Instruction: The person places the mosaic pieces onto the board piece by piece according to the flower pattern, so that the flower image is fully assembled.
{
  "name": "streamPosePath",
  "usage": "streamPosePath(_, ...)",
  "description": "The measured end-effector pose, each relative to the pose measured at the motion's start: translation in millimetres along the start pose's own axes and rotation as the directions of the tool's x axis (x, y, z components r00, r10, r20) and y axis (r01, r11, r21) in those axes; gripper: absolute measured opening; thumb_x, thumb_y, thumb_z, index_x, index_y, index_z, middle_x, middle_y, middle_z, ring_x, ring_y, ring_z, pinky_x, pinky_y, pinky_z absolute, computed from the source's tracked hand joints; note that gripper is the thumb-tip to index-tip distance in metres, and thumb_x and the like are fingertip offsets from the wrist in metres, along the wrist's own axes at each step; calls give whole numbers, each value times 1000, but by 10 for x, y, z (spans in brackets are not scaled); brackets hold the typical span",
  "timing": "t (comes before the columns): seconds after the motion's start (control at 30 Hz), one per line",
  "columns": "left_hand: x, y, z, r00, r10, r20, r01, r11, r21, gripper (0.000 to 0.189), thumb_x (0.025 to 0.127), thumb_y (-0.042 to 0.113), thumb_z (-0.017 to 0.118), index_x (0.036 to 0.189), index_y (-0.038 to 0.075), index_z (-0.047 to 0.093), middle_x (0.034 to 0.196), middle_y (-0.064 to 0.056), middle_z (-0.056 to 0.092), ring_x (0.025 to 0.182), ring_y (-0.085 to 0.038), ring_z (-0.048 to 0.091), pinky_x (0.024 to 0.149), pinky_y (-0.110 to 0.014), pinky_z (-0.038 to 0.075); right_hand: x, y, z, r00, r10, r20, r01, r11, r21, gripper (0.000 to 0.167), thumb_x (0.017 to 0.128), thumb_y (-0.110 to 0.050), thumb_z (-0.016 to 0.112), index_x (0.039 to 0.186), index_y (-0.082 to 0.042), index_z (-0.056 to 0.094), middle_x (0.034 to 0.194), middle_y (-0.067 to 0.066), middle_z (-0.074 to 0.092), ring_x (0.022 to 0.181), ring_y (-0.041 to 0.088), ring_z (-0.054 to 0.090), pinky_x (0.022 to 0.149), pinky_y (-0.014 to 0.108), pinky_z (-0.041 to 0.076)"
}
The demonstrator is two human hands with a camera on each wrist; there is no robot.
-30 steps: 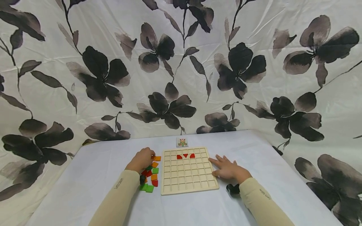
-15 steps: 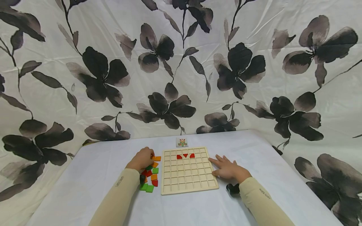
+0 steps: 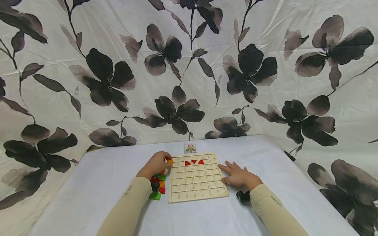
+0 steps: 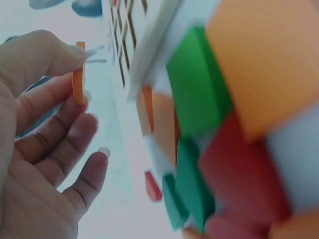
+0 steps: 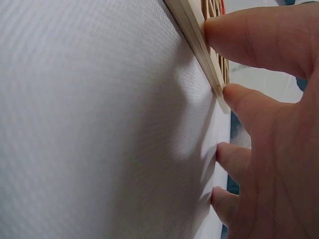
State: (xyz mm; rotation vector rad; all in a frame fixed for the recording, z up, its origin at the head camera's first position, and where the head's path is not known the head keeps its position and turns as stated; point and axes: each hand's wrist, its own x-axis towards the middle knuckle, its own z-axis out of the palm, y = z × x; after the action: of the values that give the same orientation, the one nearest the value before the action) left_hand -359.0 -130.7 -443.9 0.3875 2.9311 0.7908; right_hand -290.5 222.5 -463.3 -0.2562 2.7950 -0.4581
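Between the thumb and fingers of my left hand (image 3: 157,163) is a thin orange tile (image 4: 79,74), pinched at the left edge of the wooden grid board (image 3: 198,180) in the head view. Three red pieces (image 3: 193,162) lie in cells of the board's second row. My right hand (image 3: 238,175) is spread at the board's right side; in the right wrist view its thumb and index finger touch the board's rim (image 5: 202,47), the other fingertips resting on the cloth. Below the left hand lie loose green, red and orange tiles (image 3: 162,190), partly hidden by the wrist.
A small pattern card (image 3: 190,148) with a coloured design lies behind the board. White cloth (image 3: 195,219) covers the table. A floral-patterned sheet (image 3: 177,82) hangs behind it. Green tiles (image 4: 197,84) stand out close to the left wrist camera.
My left hand has moved right and slightly away from me, from the loose tiles to the board's upper left edge, carrying an orange tile. The right hand and the red pieces stay put.
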Motion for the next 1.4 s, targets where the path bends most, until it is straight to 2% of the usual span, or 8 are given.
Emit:
streamPosePath(0.2, -48, 162, 105, 999, 46, -12, -47, 992, -114, 26, 83, 23, 73, 107, 13, 71, 107, -2, 63, 93, -19, 53, 83, -38, 47, 13, -9, -15, 1000, 8, 11, -8, 1000, -2, 68, 91, -43, 54, 153, -29, 30, 162, 11, 19, 149, 42, 10, 108, 76, 5)
streamPosePath(0.37, -74, 274, 191, 999, 46, -8, -47, 980, -194, 26, 83, 23, 72, 108, 16, 72, 113, -1, 64, 99, -19, 55, 90, -39, 48, 7, -11, -4, 1000, 2, 2, -2, 1000, 3, 67, 91, -42, 55, 152, -28, 31, 161, 12, 20, 148, 43, 12, 107, 77, 6)
streamPosePath(0.57, -54, 414, 279, 997, 70, 21, -64, 975, -212, 28, 86, 23, 70, 113, 14, 71, 113, -2, 65, 101, -20, 55, 93, -40, 48, 10, -8, 6, 1000, 4, 3, -4, 1000, 1, 68, 90, -42, 56, 152, -27, 32, 161, 12, 21, 148, 44, 13, 106, 77, 7)
streamPosePath(0.7, -10, 475, 350, 994, 110, 20, -104, 974, -202, 27, 87, 20, 70, 112, 13, 71, 111, -3, 64, 98, -19, 55, 90, -38, 48, 17, -12, 6, 1000, 4, 4, -4, 1000, 4, 68, 90, -42, 56, 152, -27, 32, 161, 13, 22, 147, 45, 13, 106, 77, 7)
streamPosePath(0.87, 21, 557, 425, 990, 138, 40, -126, 967, -221, 28, 87, 21, 71, 114, 10, 71, 109, -3, 65, 95, -16, 58, 87, -36, 50, 20, -13, -1, 1000, 6, 3, -6, 1000, 3, 68, 90, -43, 55, 152, -28, 31, 161, 12, 21, 147, 44, 13, 107, 77, 7)
streamPosePath(1.13, 58, 672, 499, 983, 164, 83, -154, 982, -113, 32, 89, 24, 70, 116, 6, 70, 116, -5, 66, 106, -20, 60, 96, -39, 49, 13, -6, 3, 1000, 3, 6, -3, 1000, 0, 68, 90, -43, 55, 152, -28, 31, 161, 12, 21, 147, 44, 13, 106, 77, 8)
streamPosePath(1.4, 92, 743, 548, 977, 193, 95, -194, 981, 5, 30, 91, 22, 68, 114, 5, 70, 118, -7, 66, 108, -22, 60, 96, -39, 48, -16, -18, -16, 1000, -3, 2, 3, 1000, -1, 69, 89, -43, 56, 152, -27, 32, 160, 13, 22, 147, 45, 14, 106, 77, 8)
